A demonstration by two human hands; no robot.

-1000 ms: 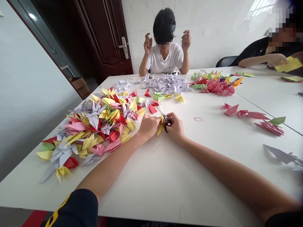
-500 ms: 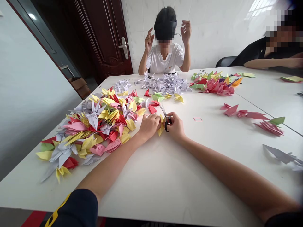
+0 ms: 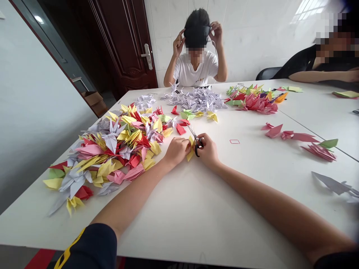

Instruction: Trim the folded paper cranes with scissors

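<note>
In the head view, a folded yellow paper piece (image 3: 190,148) is pressed by the left hand (image 3: 176,151) against the table, just beside the black-handled scissors (image 3: 196,141). It is gripped closely by the left fingertips (image 3: 186,146), and its pointed ends stick out on either side of them. Its middle is hidden by the fingers, so its full shape cannot be made out. The scissors are held closed around their handles by the right hand (image 3: 209,151), with the blades directed toward the far side of the table. How far the blades are parted, and whether the paper lies between them, cannot be told.

A heap of origami cranes (image 3: 117,149) in mixed colours lies just left of the left hand on the white table (image 3: 213,220). A small red square outline (image 3: 235,141) is seen to the right of the right hand. Lilac cranes (image 3: 196,100) and pink, red and green cranes (image 3: 252,104) are spread farther off. Across the table, both hands of a co-worker (image 3: 195,69) are raised to a dark head strap (image 3: 196,35).
</note>
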